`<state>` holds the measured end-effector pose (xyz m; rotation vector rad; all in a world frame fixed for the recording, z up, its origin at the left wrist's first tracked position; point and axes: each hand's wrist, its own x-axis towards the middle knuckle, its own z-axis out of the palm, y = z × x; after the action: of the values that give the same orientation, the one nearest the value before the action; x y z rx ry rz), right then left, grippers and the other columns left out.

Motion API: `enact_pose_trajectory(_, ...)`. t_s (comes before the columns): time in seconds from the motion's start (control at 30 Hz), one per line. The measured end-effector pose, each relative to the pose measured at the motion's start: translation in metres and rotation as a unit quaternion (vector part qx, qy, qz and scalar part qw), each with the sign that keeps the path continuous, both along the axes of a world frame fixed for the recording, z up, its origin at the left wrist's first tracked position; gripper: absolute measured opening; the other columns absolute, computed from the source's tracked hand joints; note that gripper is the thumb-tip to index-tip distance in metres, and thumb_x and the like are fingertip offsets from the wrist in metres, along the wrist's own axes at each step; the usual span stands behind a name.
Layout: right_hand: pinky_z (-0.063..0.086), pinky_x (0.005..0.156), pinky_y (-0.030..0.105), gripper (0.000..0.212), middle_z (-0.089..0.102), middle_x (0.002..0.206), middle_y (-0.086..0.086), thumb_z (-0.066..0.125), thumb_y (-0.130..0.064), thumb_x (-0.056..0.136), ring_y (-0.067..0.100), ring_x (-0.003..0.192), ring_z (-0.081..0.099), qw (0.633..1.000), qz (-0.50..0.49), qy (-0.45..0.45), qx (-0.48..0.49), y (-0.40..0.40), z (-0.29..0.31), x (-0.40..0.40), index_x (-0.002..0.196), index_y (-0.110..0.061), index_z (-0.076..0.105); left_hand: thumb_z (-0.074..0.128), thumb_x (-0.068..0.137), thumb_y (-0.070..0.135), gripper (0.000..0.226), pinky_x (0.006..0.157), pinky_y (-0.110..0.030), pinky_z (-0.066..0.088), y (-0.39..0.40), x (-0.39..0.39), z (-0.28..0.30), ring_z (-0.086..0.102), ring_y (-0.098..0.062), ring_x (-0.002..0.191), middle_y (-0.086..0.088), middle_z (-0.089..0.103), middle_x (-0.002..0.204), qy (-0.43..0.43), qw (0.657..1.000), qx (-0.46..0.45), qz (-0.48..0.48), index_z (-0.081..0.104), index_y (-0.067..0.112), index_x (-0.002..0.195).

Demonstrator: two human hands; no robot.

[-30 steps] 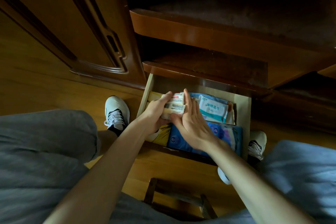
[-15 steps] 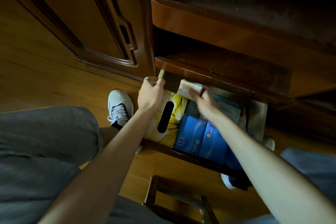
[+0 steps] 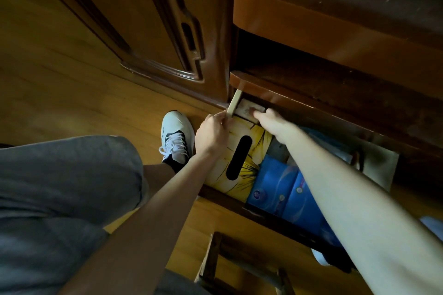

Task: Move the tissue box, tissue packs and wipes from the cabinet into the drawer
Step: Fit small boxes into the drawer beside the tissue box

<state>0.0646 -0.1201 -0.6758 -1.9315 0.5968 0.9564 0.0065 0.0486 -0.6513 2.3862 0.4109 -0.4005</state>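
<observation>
The open drawer (image 3: 233,103) holds a yellow tissue box (image 3: 251,167) with a dark oval slot on its left side. Beside it lie blue tissue packs (image 3: 282,189), and a pale wipes pack (image 3: 335,148) shows behind my right arm. At the drawer's far left corner my right hand (image 3: 271,120) presses a small pale pack (image 3: 247,109) under the cabinet's edge. My left hand (image 3: 212,133) rests at the drawer's left wall, over the tissue box, fingers curled; whether it grips the wall or the box I cannot tell.
The open cabinet door (image 3: 153,21) stands at the left, and dark cabinet shelves (image 3: 335,29) hang over the drawer. A white shoe (image 3: 176,136) is on the wooden floor left of the drawer. A wooden stool frame (image 3: 215,258) sits below between my knees.
My right hand has carried the small pack from the middle of the drawer to its far left corner. My left hand moved to the drawer's left wall, uncovering the yellow box.
</observation>
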Motion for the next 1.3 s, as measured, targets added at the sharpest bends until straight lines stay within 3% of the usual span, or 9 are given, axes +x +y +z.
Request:
enact_pose_trajectory(0.2, 0.028, 0.114, 0.045, 0.079, 0.030, 0.161, 0.014, 0.057, -0.048, 0.099, 0.032, 0.145, 0.032, 1.000, 0.014, 0.002, -0.006, -0.001, 0.001, 0.003, 0.158, -0.010, 0.021, 0.046, 0.100, 0.040, 0.033, 0.072, -0.039, 0.048, 0.000, 0.001, 0.001, 0.065, -0.032, 0.093, -0.005, 0.068, 0.100, 0.011, 1.000, -0.009, -0.003, 0.068, 0.031, 0.123)
enact_pose_trajectory(0.33, 0.038, 0.095, 0.036, 0.074, 0.047, 0.149, 0.017, 0.064, -0.046, 0.096, 0.029, 0.125, 0.049, 0.999, 0.000, -0.028, -0.025, 0.007, 0.001, -0.001, 0.151, -0.004, 0.036, 0.047, 0.102, 0.040, 0.032, 0.073, -0.039, 0.049, 0.000, 0.001, 0.003, 0.064, -0.032, 0.092, -0.006, 0.067, 0.099, 0.008, 1.000, -0.001, -0.013, 0.068, 0.030, 0.124)
enact_pose_trajectory(0.53, 0.029, 0.114, 0.050, 0.096, 0.028, 0.162, 0.011, 0.067, -0.062, 0.086, 0.033, 0.146, 0.030, 0.997, -0.069, 0.030, 0.010, -0.008, 0.010, -0.003, 0.158, -0.017, 0.023, 0.046, 0.102, 0.040, 0.032, 0.069, -0.037, 0.046, 0.000, -0.001, 0.002, 0.063, -0.032, 0.091, -0.007, 0.066, 0.097, -0.001, 1.000, 0.001, -0.019, 0.068, 0.026, 0.121)
enact_pose_trajectory(0.67, 0.019, 0.118, 0.052, 0.076, 0.024, 0.165, 0.003, 0.046, -0.066, 0.095, 0.028, 0.150, 0.025, 0.994, -0.083, 0.038, 0.066, -0.017, 0.018, 0.004, 0.158, -0.028, 0.026, 0.047, 0.102, 0.043, 0.032, 0.070, -0.036, 0.045, 0.003, 0.000, -0.001, 0.063, -0.032, 0.092, -0.007, 0.067, 0.100, -0.004, 1.000, -0.004, -0.027, 0.069, 0.026, 0.119)
enact_pose_trajectory(0.9, 0.043, 0.109, 0.047, 0.051, 0.053, 0.145, 0.012, 0.045, -0.042, 0.105, 0.030, 0.128, 0.053, 0.995, -0.098, -0.011, -0.028, -0.053, 0.005, -0.014, 0.147, -0.012, 0.045, 0.046, 0.103, 0.041, 0.034, 0.076, -0.041, 0.050, 0.003, 0.000, 0.000, 0.063, -0.034, 0.097, -0.008, 0.067, 0.105, -0.001, 0.999, 0.004, -0.038, 0.066, 0.026, 0.125)
enact_pose_trajectory(1.03, 0.046, 0.102, 0.042, 0.061, 0.054, 0.143, 0.010, 0.052, -0.053, 0.098, 0.026, 0.120, 0.056, 0.994, -0.107, -0.015, -0.025, -0.048, 0.011, -0.013, 0.145, -0.015, 0.047, 0.046, 0.104, 0.042, 0.034, 0.077, -0.041, 0.050, 0.005, 0.001, 0.001, 0.063, -0.035, 0.098, -0.009, 0.068, 0.107, 0.000, 0.999, 0.005, -0.047, 0.065, 0.027, 0.127)
enact_pose_trajectory(1.13, 0.031, 0.111, 0.050, 0.084, 0.031, 0.161, 0.010, 0.052, -0.067, 0.091, 0.033, 0.141, 0.037, 0.999, -0.031, 0.029, 0.011, -0.026, 0.017, -0.011, 0.156, -0.019, 0.030, 0.044, 0.103, 0.042, 0.030, 0.069, -0.037, 0.042, 0.004, 0.000, 0.001, 0.062, -0.034, 0.093, -0.007, 0.066, 0.100, 0.006, 0.999, 0.011, -0.041, 0.067, 0.029, 0.118)
enact_pose_trajectory(1.2, 0.031, 0.112, 0.046, 0.081, 0.030, 0.161, 0.011, 0.051, -0.062, 0.094, 0.032, 0.144, 0.034, 1.000, -0.004, 0.025, 0.018, -0.007, 0.012, -0.008, 0.157, -0.017, 0.030, 0.043, 0.102, 0.044, 0.029, 0.067, -0.035, 0.039, 0.003, -0.001, 0.000, 0.062, -0.032, 0.090, -0.006, 0.065, 0.097, 0.010, 0.999, 0.009, -0.033, 0.067, 0.030, 0.112)
enact_pose_trajectory(1.3, 0.037, 0.095, 0.035, 0.067, 0.044, 0.151, 0.014, 0.053, -0.049, 0.099, 0.031, 0.134, 0.045, 1.000, -0.019, -0.018, -0.012, 0.010, 0.006, -0.001, 0.151, -0.008, 0.038, 0.044, 0.101, 0.044, 0.029, 0.066, -0.034, 0.038, 0.003, -0.001, -0.002, 0.062, -0.029, 0.088, -0.004, 0.064, 0.096, 0.007, 1.000, 0.015, -0.027, 0.067, 0.031, 0.114)
